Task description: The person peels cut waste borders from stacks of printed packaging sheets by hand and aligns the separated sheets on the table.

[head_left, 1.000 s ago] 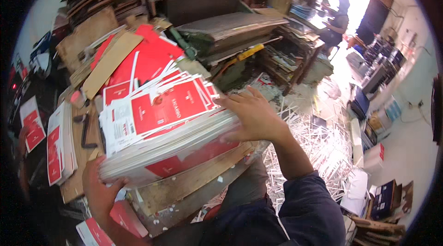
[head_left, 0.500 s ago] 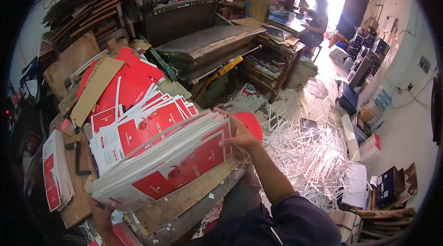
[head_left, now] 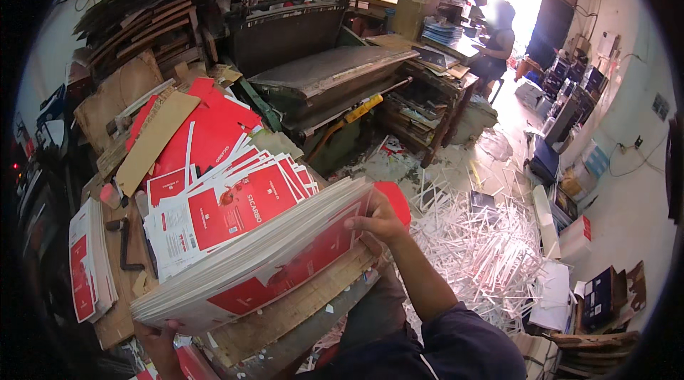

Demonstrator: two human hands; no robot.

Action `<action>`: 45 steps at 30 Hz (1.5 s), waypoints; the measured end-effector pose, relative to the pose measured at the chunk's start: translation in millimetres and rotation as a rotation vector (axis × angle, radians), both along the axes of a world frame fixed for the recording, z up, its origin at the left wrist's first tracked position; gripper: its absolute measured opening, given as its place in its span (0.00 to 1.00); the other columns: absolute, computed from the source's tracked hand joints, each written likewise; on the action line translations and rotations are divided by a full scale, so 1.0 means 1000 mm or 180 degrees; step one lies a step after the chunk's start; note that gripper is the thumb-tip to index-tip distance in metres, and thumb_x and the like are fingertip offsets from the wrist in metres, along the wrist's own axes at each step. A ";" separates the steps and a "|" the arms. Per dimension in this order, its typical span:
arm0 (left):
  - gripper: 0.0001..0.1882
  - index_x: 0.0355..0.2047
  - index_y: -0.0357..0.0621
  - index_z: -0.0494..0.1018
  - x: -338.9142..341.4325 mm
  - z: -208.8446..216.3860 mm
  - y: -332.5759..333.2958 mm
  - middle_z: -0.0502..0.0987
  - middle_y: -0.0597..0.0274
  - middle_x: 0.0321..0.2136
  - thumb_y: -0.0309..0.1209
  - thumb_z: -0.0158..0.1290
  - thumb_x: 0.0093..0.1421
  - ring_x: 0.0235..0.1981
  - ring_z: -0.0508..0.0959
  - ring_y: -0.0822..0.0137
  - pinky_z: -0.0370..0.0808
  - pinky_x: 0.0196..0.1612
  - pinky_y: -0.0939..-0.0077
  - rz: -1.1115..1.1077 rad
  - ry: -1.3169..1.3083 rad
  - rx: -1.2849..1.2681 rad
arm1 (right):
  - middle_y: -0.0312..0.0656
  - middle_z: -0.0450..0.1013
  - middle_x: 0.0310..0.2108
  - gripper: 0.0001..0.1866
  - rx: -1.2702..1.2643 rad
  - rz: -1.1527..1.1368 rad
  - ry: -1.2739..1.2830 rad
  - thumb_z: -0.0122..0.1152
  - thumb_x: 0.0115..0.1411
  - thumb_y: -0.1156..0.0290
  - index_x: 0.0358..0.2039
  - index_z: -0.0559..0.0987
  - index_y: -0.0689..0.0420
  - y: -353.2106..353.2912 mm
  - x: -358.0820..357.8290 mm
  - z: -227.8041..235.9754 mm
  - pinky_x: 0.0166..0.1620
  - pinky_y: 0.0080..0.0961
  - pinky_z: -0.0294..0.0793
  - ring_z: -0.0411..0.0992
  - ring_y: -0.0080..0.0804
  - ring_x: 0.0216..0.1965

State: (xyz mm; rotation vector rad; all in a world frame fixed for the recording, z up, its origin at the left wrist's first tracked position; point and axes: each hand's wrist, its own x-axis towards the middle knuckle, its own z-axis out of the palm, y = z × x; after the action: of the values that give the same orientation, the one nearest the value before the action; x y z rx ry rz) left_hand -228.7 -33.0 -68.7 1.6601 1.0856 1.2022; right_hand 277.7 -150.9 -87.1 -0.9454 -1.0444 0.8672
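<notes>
A thick stack of red-and-white printed sheets (head_left: 285,276) stands on its long edge over the front of a wooden board, held at both ends. My left hand (head_left: 158,334) grips its lower left corner, thumb on the front sheet. Around the right end, my right hand (head_left: 377,219) has its thumb on the front and its other fingers hidden behind. Just beyond lie loose sheets of the same print (head_left: 242,202), fanned over one another. Further left, a smaller pile of these sheets (head_left: 83,273) rests beside a black crank-shaped handle (head_left: 125,244).
Red card sheets (head_left: 206,127) and a brown cardboard strip (head_left: 157,141) lie behind the fanned sheets. A large dark press-like machine (head_left: 320,77) stands beyond. White paper offcuts (head_left: 477,259) cover the floor at right. A person (head_left: 499,45) is by a far table near the bright doorway.
The stack has tipped so more of its upper edge shows and less of its front face. Both hands keep their hold. The whole view has shifted slightly.
</notes>
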 end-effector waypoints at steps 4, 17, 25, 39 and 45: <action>0.50 0.65 0.38 0.61 -0.018 -0.025 0.007 0.73 0.55 0.56 0.49 0.72 0.49 0.57 0.73 0.59 0.69 0.62 0.62 0.0073 0.0186 -0.0542 | 0.40 0.73 0.53 0.42 -0.0162 -0.0040 -0.0312 0.79 0.46 0.73 0.61 0.66 0.60 0.003 0.005 -0.004 0.59 0.31 0.68 0.70 0.29 0.56; 0.67 0.70 0.37 0.54 0.047 -0.019 0.001 0.69 0.52 0.59 0.55 0.77 0.36 0.62 0.69 0.56 0.64 0.67 0.57 -0.0320 -0.0390 -0.0244 | 0.40 0.71 0.59 0.49 -0.0097 0.0307 0.0294 0.81 0.41 0.76 0.64 0.66 0.60 0.012 -0.012 -0.023 0.63 0.33 0.69 0.69 0.31 0.60; 0.59 0.66 0.40 0.60 0.006 -0.036 -0.006 0.73 0.55 0.55 0.43 0.79 0.35 0.58 0.73 0.58 0.69 0.62 0.60 -0.0139 -0.0502 -0.1119 | 0.41 0.73 0.54 0.51 -0.0147 0.0139 0.0168 0.82 0.40 0.75 0.65 0.64 0.61 0.007 -0.007 -0.027 0.61 0.32 0.70 0.70 0.30 0.57; 0.73 0.73 0.45 0.48 0.028 0.015 0.000 0.69 0.55 0.57 0.49 0.80 0.31 0.55 0.74 0.59 0.73 0.58 0.62 -0.0338 -0.0161 -0.0022 | 0.43 0.71 0.58 0.52 -0.0125 -0.0125 -0.0228 0.82 0.42 0.71 0.67 0.62 0.62 0.000 -0.010 -0.022 0.64 0.32 0.65 0.68 0.32 0.60; 0.69 0.70 0.46 0.58 0.016 0.080 0.000 0.70 0.53 0.57 0.49 0.79 0.25 0.57 0.72 0.54 0.69 0.60 0.56 -0.0462 0.1856 0.1141 | 0.44 0.71 0.58 0.55 -0.0080 0.0088 -0.0173 0.83 0.41 0.69 0.68 0.61 0.63 -0.002 -0.015 -0.021 0.64 0.33 0.65 0.68 0.34 0.61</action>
State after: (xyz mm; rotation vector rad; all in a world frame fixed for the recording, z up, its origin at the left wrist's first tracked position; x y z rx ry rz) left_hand -212.6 -32.7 11.2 2.4210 1.0992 0.8685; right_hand 262.5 -152.5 -108.2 -0.9824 -1.0976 0.8833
